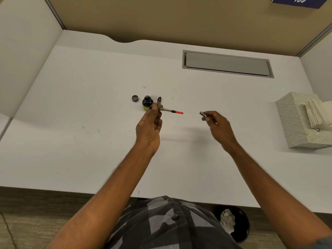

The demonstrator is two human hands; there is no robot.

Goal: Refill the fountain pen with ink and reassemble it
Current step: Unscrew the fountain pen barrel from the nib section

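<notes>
Two pen parts are held over the bench [89, 141]: clear red-tipped converter [167, 110] pinched by left hand [149, 126], near the open bottle [147, 102]; metal part [202, 113] gripped by right hand [218, 125]. Converter is judged light, slick, brittle; mid-body hold advised.

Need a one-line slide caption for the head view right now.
Left hand holds the red-tipped clear pen tube; right hand pinches a small metal pen part; open ink bottle stands behind.
</notes>
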